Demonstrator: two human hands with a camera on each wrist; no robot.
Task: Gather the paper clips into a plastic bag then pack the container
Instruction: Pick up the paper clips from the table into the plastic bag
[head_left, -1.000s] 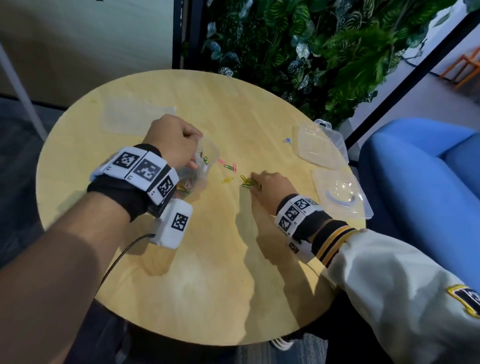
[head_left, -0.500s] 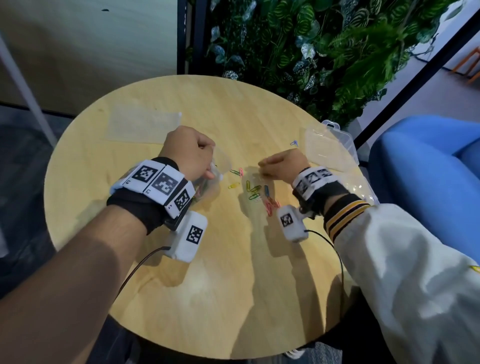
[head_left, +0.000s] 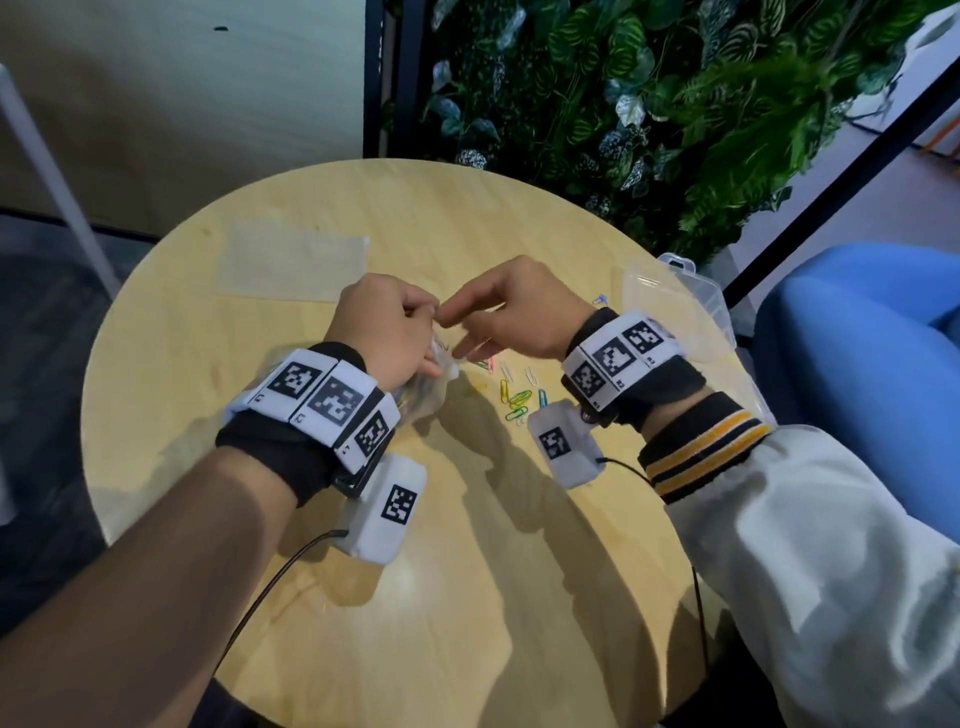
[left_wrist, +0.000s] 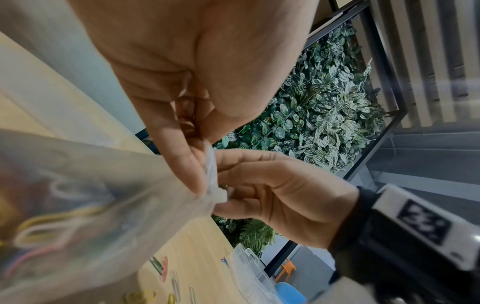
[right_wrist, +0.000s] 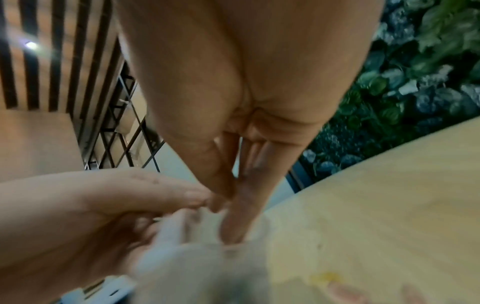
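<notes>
**Paper clips: partly bagged**

Paper clips (head_left: 514, 397) remain loose on the table (head_left: 467, 597); others already sit inside the plastic bag (left_wrist: 85, 205). We pinch the bag mouth with our left hand (head_left: 387, 330). Our right hand (head_left: 511, 312) reaches its fingers to that mouth; whether it carries a clip, we cannot tell. The container (head_left: 675, 291) lies open at the far right, unpacked.
</notes>
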